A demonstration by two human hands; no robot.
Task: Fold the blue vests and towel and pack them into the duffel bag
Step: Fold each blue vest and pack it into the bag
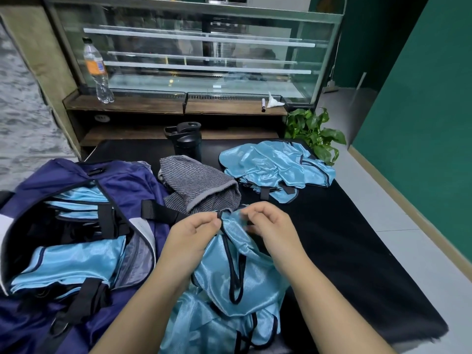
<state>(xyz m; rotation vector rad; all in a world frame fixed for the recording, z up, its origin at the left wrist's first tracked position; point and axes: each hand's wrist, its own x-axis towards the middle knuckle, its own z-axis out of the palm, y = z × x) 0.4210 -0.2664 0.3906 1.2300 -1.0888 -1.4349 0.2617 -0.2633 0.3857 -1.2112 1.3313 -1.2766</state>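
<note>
Both hands, left (194,232) and right (268,226), pinch a vest (229,272) at the worktop's (357,251) near edge; its hem runs out of view.

A black table (357,251) fills the foreground. Behind it stands a glass display case (199,47) with bare shelves, set on a dark wood ledge (153,104) with a lower shelf beneath. A green wall (421,123) with a pale baseboard runs along the right, above a light grey floor (383,190). A leafy plant (316,134) sits at the case's right corner. Grey patterned flooring (20,111) shows at left.
</note>
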